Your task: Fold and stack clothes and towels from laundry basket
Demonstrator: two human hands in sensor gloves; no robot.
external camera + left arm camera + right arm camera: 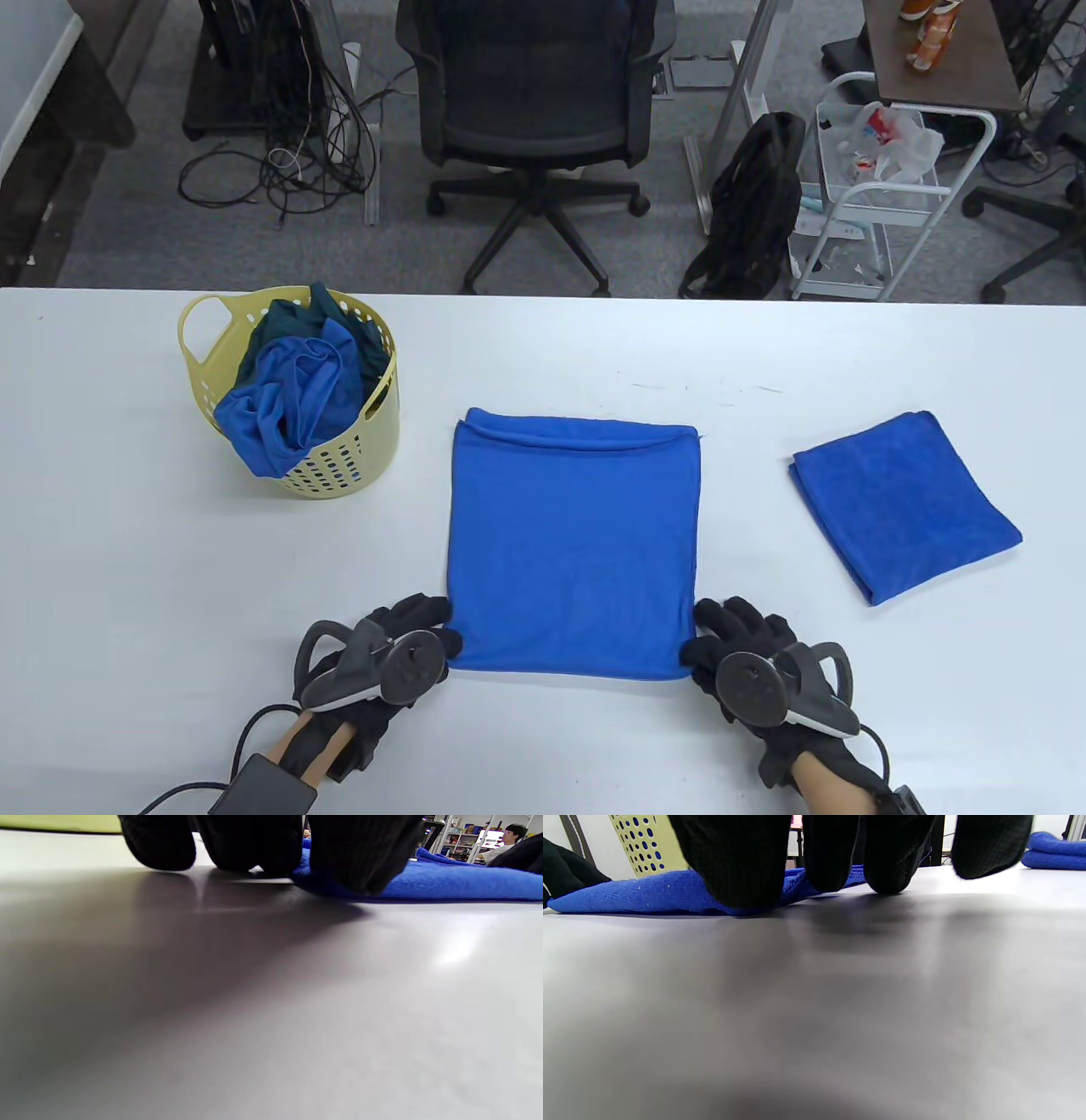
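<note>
A blue towel (577, 543), folded once, lies flat in the middle of the white table. My left hand (428, 632) pinches its near left corner, with the thumb (360, 857) on the cloth (445, 882) and the fingers (250, 844) down on the table beside it. My right hand (708, 637) holds the near right corner the same way: the thumb (738, 866) on the towel (649, 893), the fingers (886, 857) on the table. A yellow laundry basket (339, 458) at the left holds crumpled blue and dark green clothes (293, 390).
A folded blue towel (904, 505) lies at the right of the table, also seen in the right wrist view (1052, 851). An office chair (534, 110) and a white trolley (882, 195) stand beyond the table's far edge.
</note>
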